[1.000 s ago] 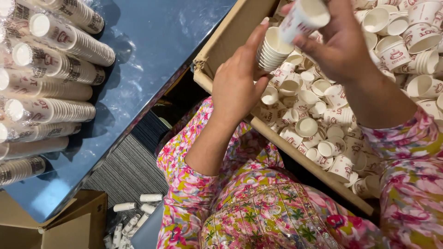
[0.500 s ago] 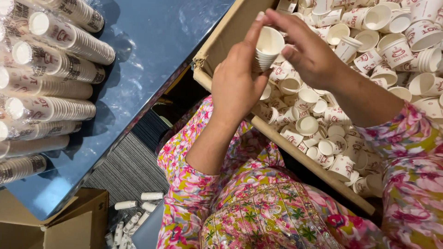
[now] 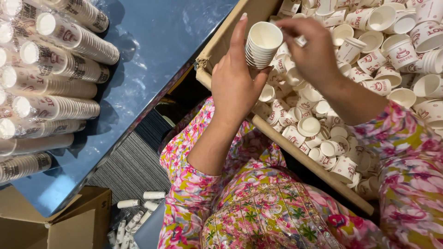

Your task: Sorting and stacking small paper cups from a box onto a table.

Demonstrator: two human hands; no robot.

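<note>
Head view is looking straight down over a lap in a floral garment (image 3: 272,207). Nearest, at the bottom left, an open cardboard carton (image 3: 60,226) is sitting on the floor, with small white rolls (image 3: 134,214) lying scattered just beside it on a grey mat.

Moving outward, the left hand (image 3: 235,83) is rising from the lap, its grip wrapping narrow around a short stack of white paper cups (image 3: 260,46), thumb on one side and fingers reaching up the other. The stack is being held tilted, its open mouth facing the camera, above the near edge of the cardboard box (image 3: 221,41).

The right hand (image 3: 311,50) is hovering just beside the top of the stack, over the box. Its fingers are curling downward among the loose cups; whether that grip is pinching a cup cannot be told, since the fingertips are partly hidden.

The box is lying open and is holding a heap of loose paper cups (image 3: 369,69), white with red print, lying at all angles.

Farther left, a blue table (image 3: 152,50) is carrying long sleeves of stacked cups (image 3: 55,74) wrapped in clear film, lying side by side, well apart from the hands.
</note>
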